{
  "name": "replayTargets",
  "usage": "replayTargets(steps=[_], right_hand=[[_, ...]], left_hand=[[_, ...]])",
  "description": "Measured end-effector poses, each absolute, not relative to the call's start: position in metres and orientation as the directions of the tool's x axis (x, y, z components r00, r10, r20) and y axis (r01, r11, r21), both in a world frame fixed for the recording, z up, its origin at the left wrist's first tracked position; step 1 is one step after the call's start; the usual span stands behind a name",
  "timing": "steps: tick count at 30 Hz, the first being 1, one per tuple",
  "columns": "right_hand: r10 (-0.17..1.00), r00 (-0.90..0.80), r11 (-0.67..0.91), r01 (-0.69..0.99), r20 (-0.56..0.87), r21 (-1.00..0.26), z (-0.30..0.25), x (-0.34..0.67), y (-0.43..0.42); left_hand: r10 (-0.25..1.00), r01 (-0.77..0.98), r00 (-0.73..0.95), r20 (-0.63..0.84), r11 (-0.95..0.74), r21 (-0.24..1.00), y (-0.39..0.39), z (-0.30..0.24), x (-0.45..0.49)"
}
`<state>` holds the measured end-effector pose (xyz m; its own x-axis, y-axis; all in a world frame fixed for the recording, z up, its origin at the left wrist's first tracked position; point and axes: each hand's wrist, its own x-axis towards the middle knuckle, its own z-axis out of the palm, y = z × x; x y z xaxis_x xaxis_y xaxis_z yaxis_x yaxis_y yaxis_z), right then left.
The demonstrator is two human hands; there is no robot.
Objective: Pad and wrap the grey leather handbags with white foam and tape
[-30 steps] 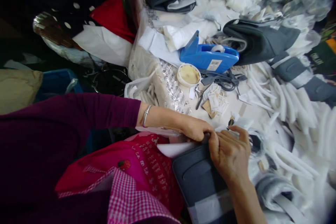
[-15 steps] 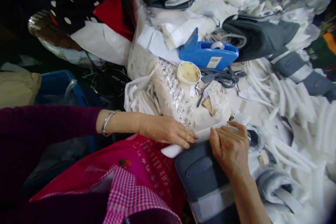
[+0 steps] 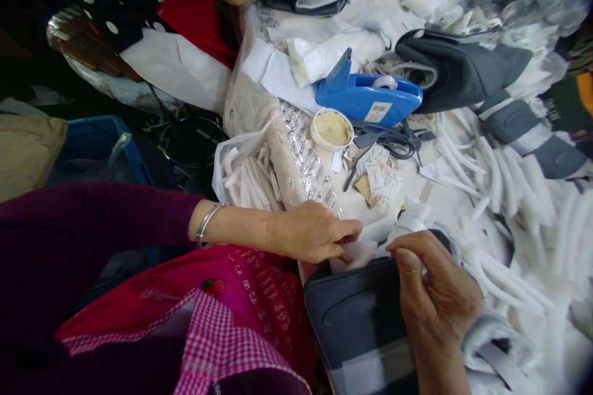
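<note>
- I see a blue tape dispenser (image 3: 403,99) with a barcode label (image 3: 377,112) on its side.
- Just beside it, I make out an open tub (image 3: 332,129), pale yellow inside.
- Near that, I have paper scraps (image 3: 376,179).
- Left of those, I get a plastic bag (image 3: 244,140) holding white strips (image 3: 251,184).
- Farther left, I spot a blue bin (image 3: 99,129).

Purple sleeve (image 3: 115,213), silver bangle (image 3: 205,224).

The bag (image 3: 356,305) looks matt and leathery, the tape dispenser (image 3: 356,99) smooth plastic, the bracelet (image 3: 204,224) shiny metal.
</note>
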<state>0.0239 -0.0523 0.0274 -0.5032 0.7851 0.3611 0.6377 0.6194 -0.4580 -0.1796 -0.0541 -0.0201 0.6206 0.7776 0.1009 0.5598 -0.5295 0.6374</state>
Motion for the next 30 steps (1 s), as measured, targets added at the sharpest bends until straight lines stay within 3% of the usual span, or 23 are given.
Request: replayTargets(steps=[5, 12, 20, 27, 30], right_hand=[[0.738, -0.553, 0.675, 0.616, 0.387, -0.406, 0.027, 0.023, -0.051], [0.701, -0.638, 0.713, 0.604, 0.320, -0.356, 0.027, 0.025, -0.046], [0.612, -0.725, 0.791, 0.545, 0.317, -0.279, 0.025, 0.018, -0.042], [0.590, -0.752, 0.796, 0.479, 0.295, -0.369, 0.021, 0.013, -0.041], [0.626, -0.634, 0.780, 0.506, 0.454, -0.368, 0.031, 0.017, -0.033]], left_hand=[[0.806, 0.588, 0.580, 0.118, -0.514, 0.624, -0.052, -0.012, -0.163], [0.859, 0.286, 0.495, 0.132, -0.304, 0.909, -0.087, -0.020, -0.170], [0.897, 0.251, 0.422, 0.130, -0.253, 0.934, -0.081, -0.025, -0.159], [0.806, -0.085, 0.532, 0.260, -0.254, 0.963, -0.052, -0.041, -0.115], [0.838, 0.007, 0.525, 0.149, -0.179, 0.984, -0.055, -0.043, -0.118]])
